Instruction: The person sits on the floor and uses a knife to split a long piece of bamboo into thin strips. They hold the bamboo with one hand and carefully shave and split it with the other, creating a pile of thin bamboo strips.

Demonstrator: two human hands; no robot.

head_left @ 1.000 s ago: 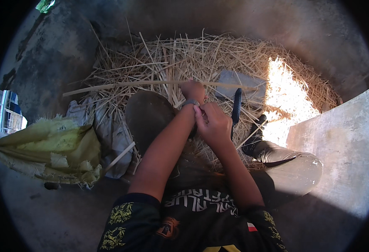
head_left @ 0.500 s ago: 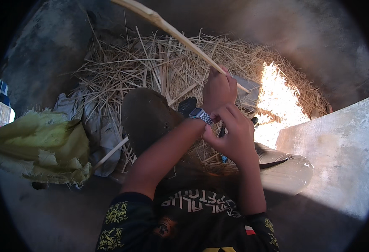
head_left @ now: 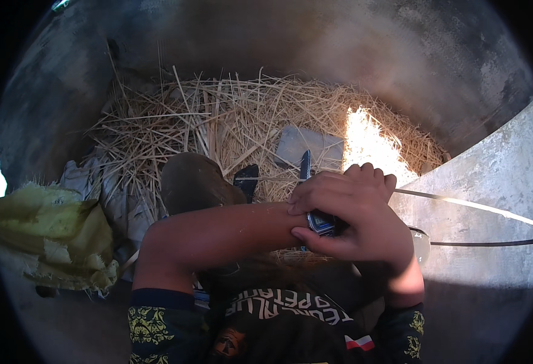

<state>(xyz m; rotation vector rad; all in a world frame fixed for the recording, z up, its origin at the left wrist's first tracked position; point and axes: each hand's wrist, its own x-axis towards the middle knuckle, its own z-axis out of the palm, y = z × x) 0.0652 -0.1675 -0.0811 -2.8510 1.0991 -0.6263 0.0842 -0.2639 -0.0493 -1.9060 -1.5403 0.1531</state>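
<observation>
My left forearm lies across the middle, a metal-banded wristwatch (head_left: pixel 321 223) on its wrist. My left hand (head_left: pixel 372 177), partly hidden behind the right, has its fingers curled round a long thin wooden stick (head_left: pixel 469 203) that sticks out to the right. Over the left wrist lies my right hand (head_left: pixel 351 212), closed on the watch with the thumb at its near edge and the fingers across the top. Just beyond the hands a dark, narrow blade-like object (head_left: pixel 305 165) points away from me; its lower part is hidden.
Straw and thin wooden strips (head_left: pixel 248 112) cover the ground ahead. On them rests a flat grey slab (head_left: pixel 309 145). A frayed yellow-green sack (head_left: pixel 54 236) is at the left. My knee (head_left: pixel 197 182) rises before the straw. A sunlit wall (head_left: pixel 491 176) stands at the right.
The stick has swung from pointing far left to pointing right. My left hand has moved right and nearer, and my right hand now covers more of the watch and wrist.
</observation>
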